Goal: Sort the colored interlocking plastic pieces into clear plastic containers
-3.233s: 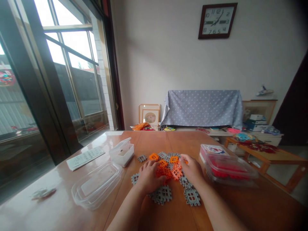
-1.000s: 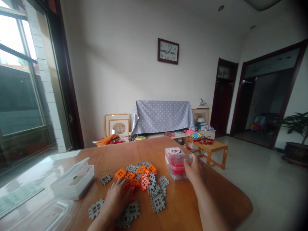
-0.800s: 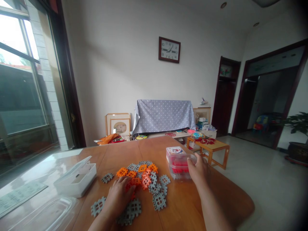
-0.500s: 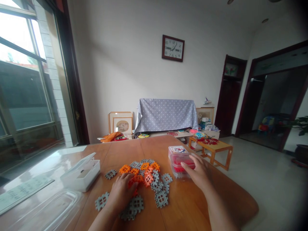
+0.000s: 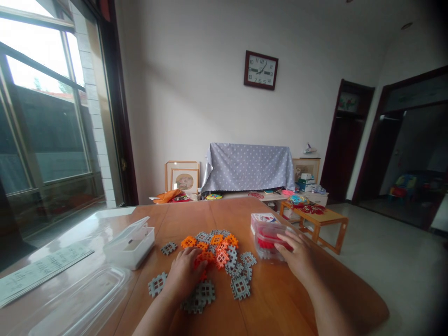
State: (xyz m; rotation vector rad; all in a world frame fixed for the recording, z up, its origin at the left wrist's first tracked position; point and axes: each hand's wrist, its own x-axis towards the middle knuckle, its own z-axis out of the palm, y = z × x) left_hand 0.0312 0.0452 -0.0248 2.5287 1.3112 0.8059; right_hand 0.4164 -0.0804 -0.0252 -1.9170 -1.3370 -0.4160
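Observation:
Interlocking plastic building tiles, orange ones [image 5: 221,255] and grey ones [image 5: 241,287], lie in a loose pile on the wooden table. My left hand [image 5: 184,273] rests over the pile's left side, palm down, with thumb and fingers apart around some orange tiles; its palm hides part of them. At the right, my right hand [image 5: 297,252] is at the side of a clear plastic box [image 5: 268,240] with red pieces inside. Its fingers are spread and the thumb lies against or just over the box; firm contact cannot be made out.
On the left stand a white open-lidded box [image 5: 135,249], a clear plastic lid [image 5: 94,298] and a printed sheet [image 5: 42,275]. Behind the red-filled box is a small labelled box [image 5: 263,218]. The wooden table's [image 5: 280,303] right edge curves near my right forearm. A low stool-like table [image 5: 315,212] stands beyond.
The view has turned slightly left, so everything appears shifted right. My right hand sits slightly farther right on the box. My left hand stays over the same orange tiles.

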